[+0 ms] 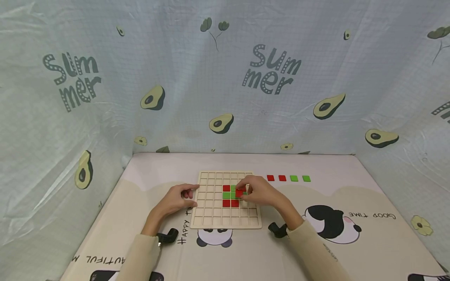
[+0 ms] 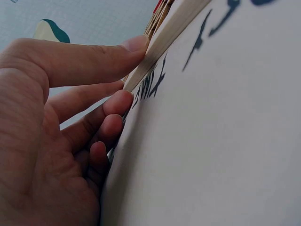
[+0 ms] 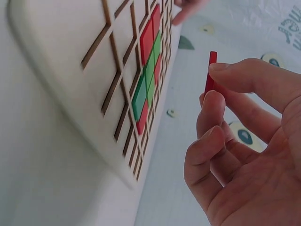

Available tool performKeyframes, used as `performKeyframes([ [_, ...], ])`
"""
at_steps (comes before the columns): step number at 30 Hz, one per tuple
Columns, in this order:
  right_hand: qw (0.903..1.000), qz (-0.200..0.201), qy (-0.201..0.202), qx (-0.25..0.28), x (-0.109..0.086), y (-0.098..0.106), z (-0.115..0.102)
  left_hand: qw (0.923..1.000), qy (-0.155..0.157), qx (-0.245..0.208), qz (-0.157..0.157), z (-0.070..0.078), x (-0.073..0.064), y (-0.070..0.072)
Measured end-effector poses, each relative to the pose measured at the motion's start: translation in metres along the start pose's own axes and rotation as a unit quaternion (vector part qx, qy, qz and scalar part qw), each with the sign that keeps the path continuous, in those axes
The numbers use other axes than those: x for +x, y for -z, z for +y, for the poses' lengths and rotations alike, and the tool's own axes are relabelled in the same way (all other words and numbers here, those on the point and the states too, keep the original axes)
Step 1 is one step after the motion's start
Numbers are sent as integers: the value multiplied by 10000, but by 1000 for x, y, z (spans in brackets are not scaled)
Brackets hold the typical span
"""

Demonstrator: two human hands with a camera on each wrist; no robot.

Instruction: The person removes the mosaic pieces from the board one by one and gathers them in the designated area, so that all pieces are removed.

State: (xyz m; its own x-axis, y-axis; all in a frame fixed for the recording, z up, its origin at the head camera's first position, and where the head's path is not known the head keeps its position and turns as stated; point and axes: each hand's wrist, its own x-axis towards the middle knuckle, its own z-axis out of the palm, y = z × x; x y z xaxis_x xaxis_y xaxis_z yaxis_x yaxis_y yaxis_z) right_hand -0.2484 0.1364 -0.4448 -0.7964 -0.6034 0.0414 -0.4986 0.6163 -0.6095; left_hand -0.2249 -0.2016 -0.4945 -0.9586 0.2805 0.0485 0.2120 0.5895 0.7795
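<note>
A pale wooden grid board (image 1: 210, 221) lies flat on the table. Red and green square tiles fill a block of its cells right of centre, such as a red tile (image 1: 226, 203) and a green tile (image 1: 226, 195). My right hand (image 1: 261, 190) pinches a thin red square tile (image 3: 212, 57) between thumb and forefinger, held above the board apart from its surface. The right wrist view shows that tile edge-on. At the board's left edge, my left hand (image 1: 175, 199) touches the rim with its extended thumb (image 2: 94, 63) and forefinger, the other fingers loosely bent.
Past the board's right far corner, a row of loose tiles lies on the table: two red tiles (image 1: 276, 178) and two green tiles (image 1: 300, 178). The printed tablecloth (image 1: 147, 187) covers the table, and a patterned curtain (image 1: 186, 78) encloses the back and sides.
</note>
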Motion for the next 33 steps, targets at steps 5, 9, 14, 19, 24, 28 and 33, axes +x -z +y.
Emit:
performKeyframes([
  [5, 9999, -27, 17, 103, -8, 9, 9, 10000, -8, -24, -12, -1, 0, 0],
  [9, 9999, -3, -113, 103, -13, 15, 17, 10000, -6, -43, -8, -1, 0, 0],
  [14, 9997, 159, -198, 14, -21, 25, 29, 10000, -14, -27, 2, -1, 0, 0],
  [19, 9994, 260, -198, -136, -28, 33, 43, 10000, -7, 0, 14, -1, 0, 0],
  [24, 9989, 256, -364, -116, -34, 40, 55, 10000, -24, 19, 11, -1, 0, 0],
  [28, 9981, 235, -565, -12, -39, 44, 65, 10000, -20, 31, 11, -1, 0, 0],
  [33, 9974, 253, -671, -97, -42, 49, 77, 10000, 2, -8, 8, -2, 0, 0],
])
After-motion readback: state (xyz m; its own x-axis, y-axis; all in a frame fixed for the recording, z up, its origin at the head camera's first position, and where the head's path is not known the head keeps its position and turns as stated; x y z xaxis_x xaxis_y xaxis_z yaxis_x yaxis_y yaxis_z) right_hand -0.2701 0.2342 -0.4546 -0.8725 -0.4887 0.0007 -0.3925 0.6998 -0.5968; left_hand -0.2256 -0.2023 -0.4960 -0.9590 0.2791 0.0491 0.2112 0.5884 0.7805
